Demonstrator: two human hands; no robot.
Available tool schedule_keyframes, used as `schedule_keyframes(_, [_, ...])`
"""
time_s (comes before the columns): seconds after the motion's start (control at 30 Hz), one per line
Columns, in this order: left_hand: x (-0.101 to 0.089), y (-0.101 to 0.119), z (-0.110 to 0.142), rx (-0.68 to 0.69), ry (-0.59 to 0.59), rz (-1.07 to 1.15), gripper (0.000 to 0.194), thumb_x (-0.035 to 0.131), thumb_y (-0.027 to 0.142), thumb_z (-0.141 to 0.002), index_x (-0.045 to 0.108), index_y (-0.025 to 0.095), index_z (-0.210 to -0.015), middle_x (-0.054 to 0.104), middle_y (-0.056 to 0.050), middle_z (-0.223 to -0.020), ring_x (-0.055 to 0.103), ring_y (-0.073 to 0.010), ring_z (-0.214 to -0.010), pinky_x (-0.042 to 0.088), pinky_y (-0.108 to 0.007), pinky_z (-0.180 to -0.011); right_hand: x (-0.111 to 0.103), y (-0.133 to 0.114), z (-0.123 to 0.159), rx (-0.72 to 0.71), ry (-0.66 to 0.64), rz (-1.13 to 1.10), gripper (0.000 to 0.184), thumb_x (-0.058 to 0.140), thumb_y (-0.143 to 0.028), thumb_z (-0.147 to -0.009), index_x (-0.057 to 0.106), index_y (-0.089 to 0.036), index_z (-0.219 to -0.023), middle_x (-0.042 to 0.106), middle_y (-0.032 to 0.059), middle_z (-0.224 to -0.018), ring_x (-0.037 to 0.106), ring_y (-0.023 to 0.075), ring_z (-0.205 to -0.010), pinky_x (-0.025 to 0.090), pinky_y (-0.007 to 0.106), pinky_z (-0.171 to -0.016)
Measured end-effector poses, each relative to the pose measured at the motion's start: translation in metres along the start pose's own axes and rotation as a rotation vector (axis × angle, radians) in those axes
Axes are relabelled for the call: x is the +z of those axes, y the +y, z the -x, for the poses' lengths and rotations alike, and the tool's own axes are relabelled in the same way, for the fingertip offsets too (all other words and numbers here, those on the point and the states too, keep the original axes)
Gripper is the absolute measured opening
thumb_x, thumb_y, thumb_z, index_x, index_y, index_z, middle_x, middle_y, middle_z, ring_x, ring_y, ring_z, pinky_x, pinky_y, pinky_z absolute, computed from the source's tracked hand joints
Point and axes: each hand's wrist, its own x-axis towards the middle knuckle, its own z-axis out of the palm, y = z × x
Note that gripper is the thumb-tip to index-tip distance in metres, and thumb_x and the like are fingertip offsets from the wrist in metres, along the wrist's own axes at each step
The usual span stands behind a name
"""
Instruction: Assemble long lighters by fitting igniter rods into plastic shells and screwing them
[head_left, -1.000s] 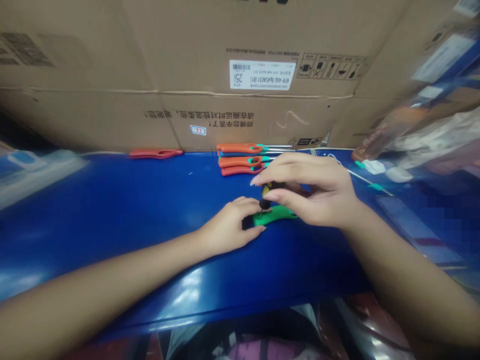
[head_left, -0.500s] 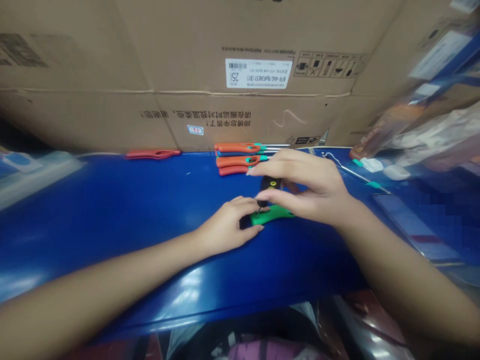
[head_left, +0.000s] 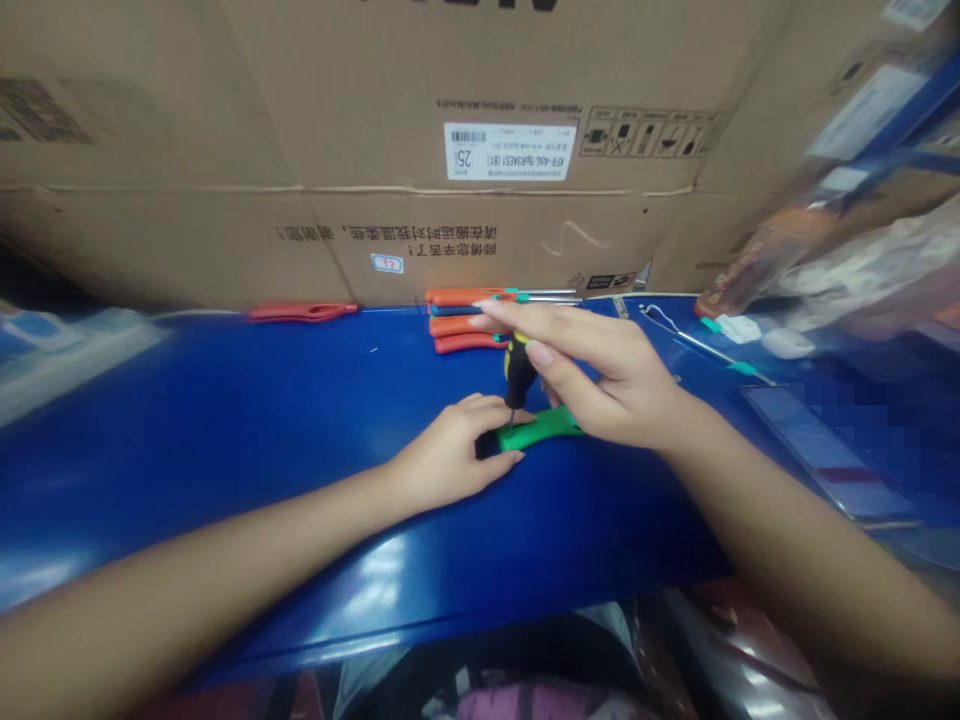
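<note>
A green handle-shaped piece [head_left: 541, 428] lies on the blue table [head_left: 225, 420]. My left hand [head_left: 454, 452] pinches its near end and presses it down. My right hand [head_left: 600, 372] holds a small black and yellow screwdriver [head_left: 517, 370] upright, fingers wrapped round its grip, index finger stretched over the top. The screwdriver's thin tip touches the green piece close to my left thumb.
Several orange-handled tools [head_left: 472, 320] lie side by side at the table's back edge, and a red one [head_left: 300, 312] lies further left. Large cardboard boxes [head_left: 450, 150] wall off the back. Plastic packaging [head_left: 862, 250] and small white and teal parts [head_left: 739, 330] fill the right side.
My right hand has tipped the screwdriver from lying low under the fingers to standing upright on the green piece. My left hand has stayed put.
</note>
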Motion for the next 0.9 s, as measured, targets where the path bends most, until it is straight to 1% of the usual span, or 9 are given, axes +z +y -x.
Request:
schedule_keyframes(0.1, [0.001, -0.001, 0.001, -0.005, 0.010, -0.002, 0.034, 0.071, 0.021, -0.087, 0.069, 0.020, -0.121, 0.072, -0.007, -0.110, 0.067, -0.0241, -0.104, 0.052, -0.041, -0.098, 0.004, -0.001, -0.001, 0.029, -0.004, -0.153, 0.031, 0.047, -0.017, -0.102, 0.067, -0.017, -0.126, 0.074, 0.0067, -0.113, 0.069, 0.0163, -0.104, 0.055, 0.034, -0.095])
schedule_keyframes(0.23, [0.002, -0.003, 0.001, 0.027, 0.009, 0.043, 0.033, 0.070, 0.019, -0.087, 0.069, 0.021, -0.120, 0.071, -0.006, -0.120, 0.066, -0.0239, -0.111, 0.051, -0.040, -0.101, 0.005, -0.003, -0.002, -0.001, 0.106, -0.056, 0.013, 0.070, -0.023, -0.091, 0.076, -0.018, -0.102, 0.076, 0.0043, -0.095, 0.069, 0.0144, -0.086, 0.057, 0.028, -0.084])
schedule_keyframes(0.33, [0.001, -0.002, 0.001, 0.026, 0.006, 0.037, 0.033, 0.070, 0.021, -0.087, 0.069, 0.020, -0.120, 0.072, -0.007, -0.118, 0.066, -0.0248, -0.110, 0.052, -0.042, -0.100, 0.001, -0.005, -0.002, -0.002, 0.076, -0.042, 0.020, 0.065, -0.021, -0.094, 0.074, -0.019, -0.112, 0.076, 0.0055, -0.104, 0.070, 0.0149, -0.093, 0.056, 0.029, -0.089])
schedule_keyframes(0.43, [0.001, -0.001, 0.000, 0.014, 0.009, 0.016, 0.034, 0.070, 0.021, -0.088, 0.069, 0.019, -0.122, 0.073, -0.008, -0.114, 0.067, -0.0245, -0.107, 0.052, -0.042, -0.099, -0.003, -0.005, -0.001, 0.048, -0.033, -0.195, 0.034, 0.048, -0.014, -0.101, 0.066, -0.018, -0.129, 0.074, 0.0071, -0.116, 0.069, 0.0158, -0.105, 0.056, 0.032, -0.094])
schedule_keyframes(0.53, [0.001, -0.001, 0.001, 0.024, 0.011, 0.043, 0.037, 0.070, 0.020, -0.087, 0.068, 0.020, -0.125, 0.072, -0.007, -0.120, 0.066, -0.0241, -0.113, 0.050, -0.041, -0.104, -0.003, -0.005, -0.002, 0.045, -0.050, -0.244, 0.028, 0.052, -0.016, -0.100, 0.070, -0.018, -0.121, 0.075, 0.0058, -0.108, 0.070, 0.0161, -0.100, 0.057, 0.034, -0.093])
schedule_keyframes(0.67, [0.003, -0.004, 0.001, 0.032, 0.020, 0.050, 0.032, 0.071, 0.018, -0.086, 0.070, 0.019, -0.118, 0.073, -0.007, -0.117, 0.067, -0.0235, -0.110, 0.051, -0.039, -0.102, -0.002, -0.006, -0.002, 0.080, 0.052, -0.089, 0.015, 0.068, -0.026, -0.092, 0.076, -0.021, -0.105, 0.073, 0.0023, -0.093, 0.067, 0.0133, -0.083, 0.058, 0.029, -0.080])
schedule_keyframes(0.73, [0.003, -0.004, 0.001, 0.032, 0.018, 0.042, 0.032, 0.071, 0.019, -0.086, 0.070, 0.019, -0.118, 0.073, -0.007, -0.117, 0.067, -0.0239, -0.109, 0.051, -0.040, -0.101, -0.004, -0.008, -0.002, 0.093, 0.043, -0.049, 0.019, 0.067, -0.027, -0.093, 0.075, -0.021, -0.109, 0.073, 0.0034, -0.098, 0.068, 0.0136, -0.086, 0.058, 0.028, -0.078])
schedule_keyframes(0.83, [0.002, -0.002, 0.000, 0.024, 0.010, 0.028, 0.036, 0.070, 0.020, -0.087, 0.069, 0.019, -0.124, 0.072, -0.008, -0.117, 0.065, -0.0247, -0.111, 0.051, -0.042, -0.102, -0.010, -0.012, -0.002, 0.110, -0.051, -0.076, 0.027, 0.058, -0.019, -0.097, 0.071, -0.021, -0.120, 0.074, 0.0057, -0.112, 0.069, 0.0162, -0.103, 0.058, 0.029, -0.086])
schedule_keyframes(0.9, [0.001, -0.001, 0.000, 0.019, 0.002, 0.027, 0.037, 0.070, 0.019, -0.088, 0.068, 0.019, -0.125, 0.072, -0.008, -0.118, 0.065, -0.0245, -0.111, 0.050, -0.042, -0.102, -0.013, -0.013, -0.003, 0.141, -0.093, -0.103, 0.027, 0.057, -0.017, -0.097, 0.071, -0.020, -0.119, 0.075, 0.0055, -0.114, 0.069, 0.0161, -0.103, 0.058, 0.028, -0.084])
